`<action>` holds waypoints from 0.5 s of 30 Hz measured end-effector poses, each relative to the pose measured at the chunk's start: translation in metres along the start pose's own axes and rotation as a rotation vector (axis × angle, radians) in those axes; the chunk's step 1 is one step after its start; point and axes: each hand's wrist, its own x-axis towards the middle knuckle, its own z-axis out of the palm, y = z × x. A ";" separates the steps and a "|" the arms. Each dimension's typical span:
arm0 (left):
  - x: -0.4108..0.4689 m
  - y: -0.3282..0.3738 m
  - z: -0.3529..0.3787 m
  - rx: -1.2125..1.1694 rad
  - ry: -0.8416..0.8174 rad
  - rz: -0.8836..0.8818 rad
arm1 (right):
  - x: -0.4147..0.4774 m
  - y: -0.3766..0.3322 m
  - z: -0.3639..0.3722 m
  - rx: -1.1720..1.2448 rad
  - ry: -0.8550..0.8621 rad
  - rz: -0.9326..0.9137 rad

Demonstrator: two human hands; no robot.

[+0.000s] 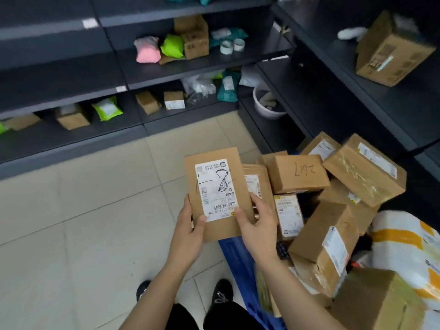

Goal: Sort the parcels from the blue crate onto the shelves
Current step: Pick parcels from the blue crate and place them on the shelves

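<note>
I hold a flat brown cardboard parcel (215,186) in front of me, its white label marked "1-8" in black pen. My left hand (190,232) grips its lower left edge with the thumb on the front. My right hand (256,225) grips its lower right edge, thumb on the label. Below and to the right, the blue crate (240,265) shows only part of its rim and wall, piled high with several brown boxes (297,173). Dark shelves (166,72) run across the back.
The back shelves hold pink, green and teal bags and small boxes. A white basin (266,103) sits low in the corner. A large box (390,51) rests on the right shelf. A white and yellow bag (404,246) lies at right. Beige floor tiles spread left.
</note>
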 end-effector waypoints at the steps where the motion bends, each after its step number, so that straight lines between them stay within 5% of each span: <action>1: 0.002 0.003 -0.018 0.002 0.045 0.012 | 0.001 -0.015 0.013 0.021 -0.020 -0.028; 15: 0.025 -0.009 -0.317 0.040 0.423 -0.033 | -0.033 -0.206 0.260 0.149 -0.306 -0.220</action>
